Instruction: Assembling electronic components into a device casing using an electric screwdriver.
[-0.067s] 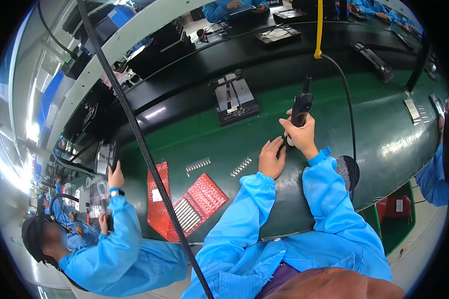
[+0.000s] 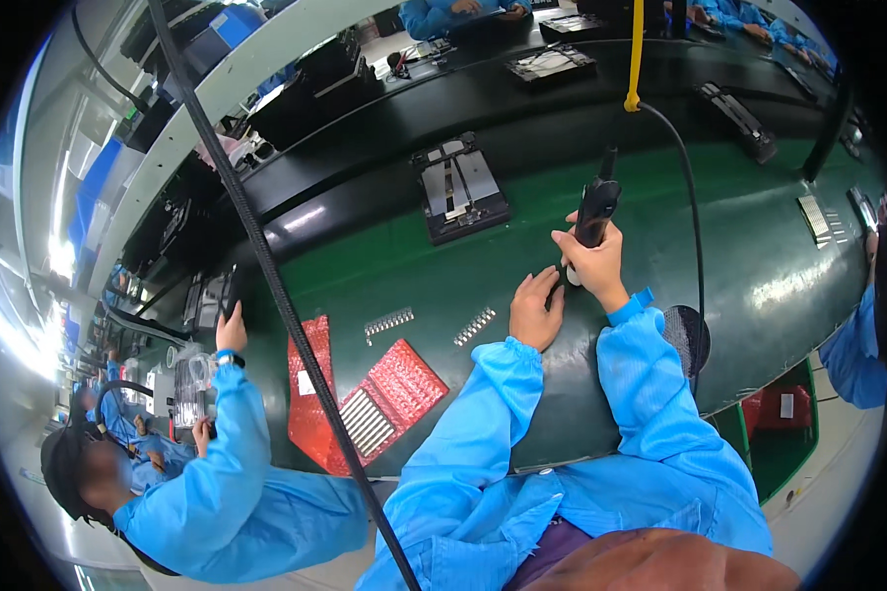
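Fingers of the right hand (image 2: 593, 258) were wrapped tight round a black electric screwdriver (image 2: 595, 209), tip down on the green bench mat (image 2: 384, 271).

Left hand (image 2: 536, 310) lay flat beside it, fingers loosely together, holding nothing, steadying a small part I could not make out under the tip, near the mat's middle. To do this well, the driver should probably stay upright and the part pinned. Two rows of small metal pieces (image 2: 474, 326) lay nearer the front edge, by red bubble-wrap trays (image 2: 389, 389). A co-worker's sleeve (image 2: 237, 424) reached up at the left end. Against the earlier frame, both hands and the driver sat much the same.
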Demonstrator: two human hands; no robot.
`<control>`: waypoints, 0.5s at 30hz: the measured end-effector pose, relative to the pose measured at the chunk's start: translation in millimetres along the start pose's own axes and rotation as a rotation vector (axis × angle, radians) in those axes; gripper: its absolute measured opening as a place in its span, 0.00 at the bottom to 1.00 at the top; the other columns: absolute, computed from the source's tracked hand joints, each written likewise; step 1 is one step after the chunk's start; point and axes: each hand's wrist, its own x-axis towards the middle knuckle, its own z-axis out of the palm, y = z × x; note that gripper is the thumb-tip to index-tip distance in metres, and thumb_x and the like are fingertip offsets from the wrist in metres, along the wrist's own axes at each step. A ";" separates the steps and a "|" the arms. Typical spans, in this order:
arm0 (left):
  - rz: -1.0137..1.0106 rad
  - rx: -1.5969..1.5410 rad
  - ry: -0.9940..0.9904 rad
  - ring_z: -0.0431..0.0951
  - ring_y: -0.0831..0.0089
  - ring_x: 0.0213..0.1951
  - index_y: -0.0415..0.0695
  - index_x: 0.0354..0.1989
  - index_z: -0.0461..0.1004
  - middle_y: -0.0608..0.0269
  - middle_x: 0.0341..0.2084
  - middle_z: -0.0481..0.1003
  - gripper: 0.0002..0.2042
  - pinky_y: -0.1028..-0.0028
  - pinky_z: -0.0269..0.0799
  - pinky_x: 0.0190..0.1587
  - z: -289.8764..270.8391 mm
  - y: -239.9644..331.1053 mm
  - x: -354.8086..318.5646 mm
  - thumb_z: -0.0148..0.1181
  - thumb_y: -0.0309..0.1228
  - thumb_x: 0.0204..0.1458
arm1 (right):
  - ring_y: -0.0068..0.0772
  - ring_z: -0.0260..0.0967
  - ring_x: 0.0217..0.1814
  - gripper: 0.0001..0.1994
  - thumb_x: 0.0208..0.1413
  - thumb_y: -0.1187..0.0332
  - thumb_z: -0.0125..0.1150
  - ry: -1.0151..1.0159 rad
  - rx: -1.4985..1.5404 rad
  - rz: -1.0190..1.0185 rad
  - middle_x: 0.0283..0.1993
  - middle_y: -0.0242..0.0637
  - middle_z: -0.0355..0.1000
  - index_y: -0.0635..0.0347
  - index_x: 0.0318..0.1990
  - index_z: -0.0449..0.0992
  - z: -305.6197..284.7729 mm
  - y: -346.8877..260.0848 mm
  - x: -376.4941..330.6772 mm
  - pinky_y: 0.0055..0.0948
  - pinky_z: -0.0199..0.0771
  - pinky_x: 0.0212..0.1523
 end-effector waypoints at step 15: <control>0.028 0.018 0.016 0.74 0.54 0.46 0.36 0.39 0.75 0.51 0.42 0.75 0.11 0.59 0.64 0.56 0.1 0.7 3.3 0.57 0.26 0.47 | 0.18 0.65 0.16 0.13 0.44 0.79 0.65 -0.026 -0.014 -0.015 0.21 0.30 0.70 0.66 0.37 0.69 -2.2 1.8 3.1 0.19 0.63 0.17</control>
